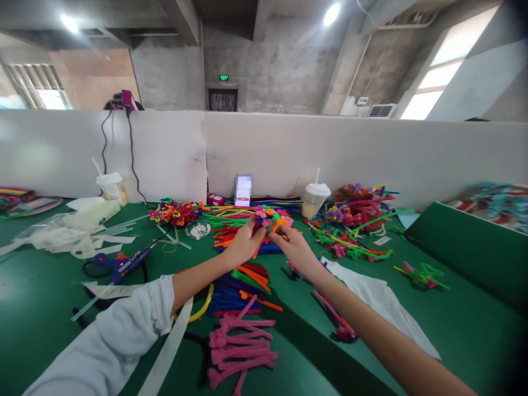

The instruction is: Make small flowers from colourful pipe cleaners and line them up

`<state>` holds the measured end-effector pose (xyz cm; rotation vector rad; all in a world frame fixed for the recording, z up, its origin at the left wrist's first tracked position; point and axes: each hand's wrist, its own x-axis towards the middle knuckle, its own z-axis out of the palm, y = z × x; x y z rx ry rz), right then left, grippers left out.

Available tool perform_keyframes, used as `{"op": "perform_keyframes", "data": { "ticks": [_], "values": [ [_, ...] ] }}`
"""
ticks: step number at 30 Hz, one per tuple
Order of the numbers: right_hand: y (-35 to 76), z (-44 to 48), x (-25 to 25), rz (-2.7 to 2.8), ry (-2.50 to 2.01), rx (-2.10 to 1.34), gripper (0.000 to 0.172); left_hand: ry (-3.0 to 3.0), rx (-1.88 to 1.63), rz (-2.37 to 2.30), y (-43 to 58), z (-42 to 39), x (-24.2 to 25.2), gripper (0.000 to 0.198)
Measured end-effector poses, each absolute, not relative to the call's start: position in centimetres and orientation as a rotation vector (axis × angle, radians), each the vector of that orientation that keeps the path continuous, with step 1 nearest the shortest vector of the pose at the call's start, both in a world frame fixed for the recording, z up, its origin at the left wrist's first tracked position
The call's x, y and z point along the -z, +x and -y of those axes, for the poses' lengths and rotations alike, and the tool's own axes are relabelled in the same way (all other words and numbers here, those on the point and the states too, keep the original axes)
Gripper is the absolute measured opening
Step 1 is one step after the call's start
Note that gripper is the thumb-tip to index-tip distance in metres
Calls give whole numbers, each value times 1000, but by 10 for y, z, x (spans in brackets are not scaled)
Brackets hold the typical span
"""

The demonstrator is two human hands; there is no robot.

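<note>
Both hands meet over the middle of the green table (313, 352). My left hand (246, 240) is closed on a colourful pipe-cleaner piece (272, 216) with pink, purple, green and orange parts. From the right, my right hand (292, 245) pinches the same piece at its orange part. Below the hands lie bundles of blue, orange and red pipe cleaners (235, 297). Closer to me is a group of pink pipe-cleaner pieces (243, 346).
A blue glue gun (126, 265) and white strips lie at left. Two lidded cups (111, 188) (315, 199) and a phone (243, 190) stand along the white partition (355, 148). Pipe-cleaner piles (358, 217) and a white cloth (379, 302) are at right.
</note>
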<state>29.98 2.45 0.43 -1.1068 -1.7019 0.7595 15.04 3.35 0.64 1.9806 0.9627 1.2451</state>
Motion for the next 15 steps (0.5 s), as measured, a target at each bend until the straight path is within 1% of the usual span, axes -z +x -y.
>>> {"op": "perform_keyframes", "data": {
  "ticks": [7,11,15],
  "values": [
    [291,-35,-1,1735,-1130,-658,22,1869,-1356,-956,149,-35,-4,27],
    [285,-33,-9,1814,-1040,-453,20,1775,-1350,-923,151,-31,-1,33],
    [282,-35,-10,1931,-983,-286,23,1702,-1368,-961,154,-30,2,33]
  ]
}}
